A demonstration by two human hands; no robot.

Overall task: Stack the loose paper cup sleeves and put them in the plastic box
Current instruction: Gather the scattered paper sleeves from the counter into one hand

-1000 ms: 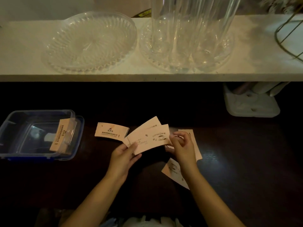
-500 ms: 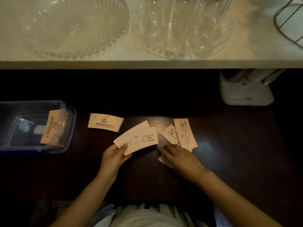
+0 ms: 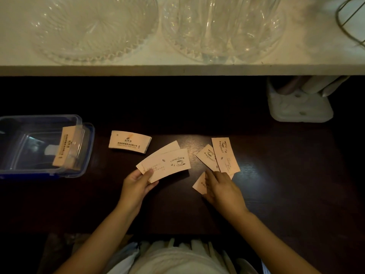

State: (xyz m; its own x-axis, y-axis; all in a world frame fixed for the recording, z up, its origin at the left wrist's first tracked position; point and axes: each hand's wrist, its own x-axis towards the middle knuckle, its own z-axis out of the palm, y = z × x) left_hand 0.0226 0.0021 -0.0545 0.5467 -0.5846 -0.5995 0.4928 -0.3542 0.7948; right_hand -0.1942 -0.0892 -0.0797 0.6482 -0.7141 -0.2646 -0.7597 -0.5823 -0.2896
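Held sleeves (image 3: 166, 164): two flattened paper cup sleeves, fanned and overlapping, lifted just above the dark table (image 3: 276, 194); their long axis runs from lower left up to the right.
Left hand (image 3: 136, 186): pinches the lower-left end of the held sleeves, thumb on top and fingers (image 3: 153, 184) underneath.
Loose sleeves (image 3: 225, 155): two lie flat and overlapping to the right of the held pair, long axes running roughly away from the person; a third (image 3: 199, 183) lies partly under the right hand.
Right hand (image 3: 223, 187): palm down on the loose group, fingertips touching the near ends of the two sleeves; whether the fingers grip one or only press on them cannot be told.
Key relation: the loose sleeves lie straight ahead of the right fingertips and well to the right of the left hand, so the right hand is the nearer one to gather them; they would need turning to match the held pair's axis.
Stacked pile (image 3: 129, 142): a neat stack rests on the table left of the held pair, apart from it.
Plastic box (image 3: 11, 171): open at the far left edge of the table, with a sleeve bundle (image 3: 64, 148) leaning against its right wall.
Progress, as a judgement: gathering is mid-way; several sleeves are not yet boxed.
Shelf (image 3: 177, 70): a pale ledge beyond the table carries clear glass dishes (image 3: 88, 30).
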